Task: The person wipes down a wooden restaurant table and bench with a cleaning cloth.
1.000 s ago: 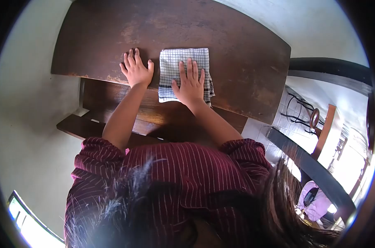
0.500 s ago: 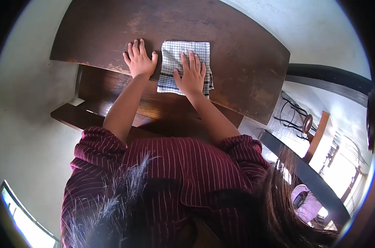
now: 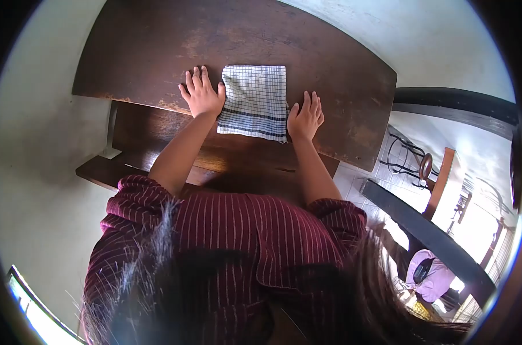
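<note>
A checked white and dark cloth (image 3: 254, 100), folded into a rough square, lies flat on the dark wooden table (image 3: 341, 103). It hangs slightly over the table's near edge. My left hand (image 3: 203, 96) rests on the tabletop at the cloth's left side, fingers spread, its thumb at the cloth's edge. To the right of the cloth, my right hand (image 3: 306, 118) lies on the table with its fingers stretched out. Neither hand holds anything.
A wooden bench (image 3: 108, 171) sits below the table's near edge. Pale walls (image 3: 36, 132) stand at the left and beyond the table. A dark curved beam (image 3: 456, 103) runs off to the right. Farther right, a person in a pink top (image 3: 430, 279) is partly visible.
My right hand has come off the cloth and moved right onto the bare table. My left hand has shifted slightly right, up to the cloth. The cloth now lies flatter.
</note>
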Available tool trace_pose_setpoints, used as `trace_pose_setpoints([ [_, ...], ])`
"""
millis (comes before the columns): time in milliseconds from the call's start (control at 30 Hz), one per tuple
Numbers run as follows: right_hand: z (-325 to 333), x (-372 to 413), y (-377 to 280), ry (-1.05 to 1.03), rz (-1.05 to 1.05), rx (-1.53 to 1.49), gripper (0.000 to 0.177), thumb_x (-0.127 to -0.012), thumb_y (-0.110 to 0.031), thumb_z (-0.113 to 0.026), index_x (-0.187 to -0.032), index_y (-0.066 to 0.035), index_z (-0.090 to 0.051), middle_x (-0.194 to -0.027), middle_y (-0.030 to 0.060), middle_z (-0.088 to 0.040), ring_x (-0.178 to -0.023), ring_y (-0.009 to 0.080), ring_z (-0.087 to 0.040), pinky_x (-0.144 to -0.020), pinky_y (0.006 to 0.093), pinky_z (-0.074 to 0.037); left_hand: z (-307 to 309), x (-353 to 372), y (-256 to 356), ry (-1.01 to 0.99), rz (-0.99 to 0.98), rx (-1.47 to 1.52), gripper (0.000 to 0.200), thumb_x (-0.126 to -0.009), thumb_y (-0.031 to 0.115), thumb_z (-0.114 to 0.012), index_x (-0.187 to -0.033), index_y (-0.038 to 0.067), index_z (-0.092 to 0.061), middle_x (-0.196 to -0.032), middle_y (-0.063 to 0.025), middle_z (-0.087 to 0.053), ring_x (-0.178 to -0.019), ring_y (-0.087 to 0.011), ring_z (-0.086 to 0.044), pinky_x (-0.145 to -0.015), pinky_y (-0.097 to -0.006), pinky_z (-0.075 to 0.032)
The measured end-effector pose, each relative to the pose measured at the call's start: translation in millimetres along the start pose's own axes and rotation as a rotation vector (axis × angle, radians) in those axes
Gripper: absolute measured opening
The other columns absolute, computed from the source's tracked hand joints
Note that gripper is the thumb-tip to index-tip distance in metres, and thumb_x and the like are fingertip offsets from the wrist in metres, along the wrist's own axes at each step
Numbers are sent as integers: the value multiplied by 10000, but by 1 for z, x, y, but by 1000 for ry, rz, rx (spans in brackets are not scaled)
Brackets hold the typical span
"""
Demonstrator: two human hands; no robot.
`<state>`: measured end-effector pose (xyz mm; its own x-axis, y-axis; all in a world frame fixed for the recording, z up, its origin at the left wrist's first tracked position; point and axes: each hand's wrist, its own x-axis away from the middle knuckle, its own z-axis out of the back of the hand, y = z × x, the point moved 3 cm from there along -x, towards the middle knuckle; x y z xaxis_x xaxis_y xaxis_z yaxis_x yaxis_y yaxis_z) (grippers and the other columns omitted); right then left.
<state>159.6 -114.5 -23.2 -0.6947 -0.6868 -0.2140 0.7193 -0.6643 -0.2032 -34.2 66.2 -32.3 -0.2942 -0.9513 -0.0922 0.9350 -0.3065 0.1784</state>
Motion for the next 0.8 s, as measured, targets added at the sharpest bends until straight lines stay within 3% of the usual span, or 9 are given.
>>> trace_pose_setpoints([
  [167, 4, 0, -1, -9, -46, -49, 465, -852, -321, -465, -1271, -124, -425, -1345, 79, -374, -1272, 240, -306, -1017, 429, -212, -3, -6, -7, -41, 31, 159, 648, -803, 449, -455, -1360, 153, -306, -1419, -61, -275, -1331, -282, -187, -1061, -525, -83],
  [233, 3, -1, 0, 2, -47, -87, 435, -865, -332, -451, -1253, -136, -447, -1346, 68, -376, -1268, 236, -312, -1018, 426, -213, -6, -13, -10, -110, 151, 322, 663, -795, 449, -481, -1361, 151, -309, -1389, -100, -316, -1327, -291, -196, -1067, -509, -69],
  [267, 4, -1, 0, 8, -57, -93, 435, -865, -332, -451, -1253, -136, -447, -1346, 68, -376, -1268, 236, -312, -1018, 426, -213, 11, -12, 5, -10, 223, 426, 655, -778, 358, -548, -1343, 119, -317, -1341, -135, -354, -1287, -313, -254, -1055, -501, -124],
  [333, 3, -1, 0, 6, -66, -91, 417, -878, -335, -436, -1250, -148, -454, -1342, 58, -384, -1265, 233, -318, -1017, 425, -213, 29, -8, 29, 236, -202, 792, 643, -721, 225, -627, -1277, 44, -358, -1250, -150, -404, -1166, -343, -349, -981, -517, -250],
  [400, 3, 1, 1, 5, -75, -94, 414, -881, -334, -431, -1253, -154, -452, -1341, 55, -386, -1264, 233, -320, -1018, 424, -213, 47, 8, 62, -82, -564, 811, 626, -752, 259, -608, -1301, 92, -359, -1313, -129, -371, -1225, -350, -309, -1018, -496, -226],
  [467, 2, 0, 2, -27, -82, -92, 432, -882, -352, -421, -1258, -141, -446, -1360, 67, -365, -1278, 235, -301, -1026, 418, -200, 25, 32, 77, -161, -889, 476, 587, -793, 311, -570, -1320, 164, -359, -1384, -87, -316, -1291, -336, -251, -1056, -477, -180],
  [567, 2, 0, 5, -21, -85, -103, 428, -881, -347, -424, -1261, -150, -444, -1359, 57, -368, -1278, 228, -302, -1027, 416, -200, 6, 29, 50, -320, -1015, 280, 577, -836, 347, -537, -1355, 220, -322, -1449, -42, -230, -1339, -294, -181, -1081, -474, -127],
  [700, 2, 2, 8, -33, -102, -70, 420, -880, -338, -426, -1262, -163, -442, -1357, 46, -371, -1275, 224, -306, -1025, 409, -205, 29, -30, -28, -327, -818, 40, 621, -804, 343, -562, -1353, 170, -327, -1410, -108, -300, -1309, -299, -259, -1062, -482, -176],
  [800, 4, 0, 7, -23, -100, -52, 408, -894, -333, -406, -1274, -184, -427, -1362, 31, -366, -1270, 214, -318, -1027, 417, -211, 31, -82, -130, -187, -451, -84, 607, -819, 331, -524, -1351, 111, -333, -1416, -117, -294, -1300, -305, -277, -1047, -474, -203],
])
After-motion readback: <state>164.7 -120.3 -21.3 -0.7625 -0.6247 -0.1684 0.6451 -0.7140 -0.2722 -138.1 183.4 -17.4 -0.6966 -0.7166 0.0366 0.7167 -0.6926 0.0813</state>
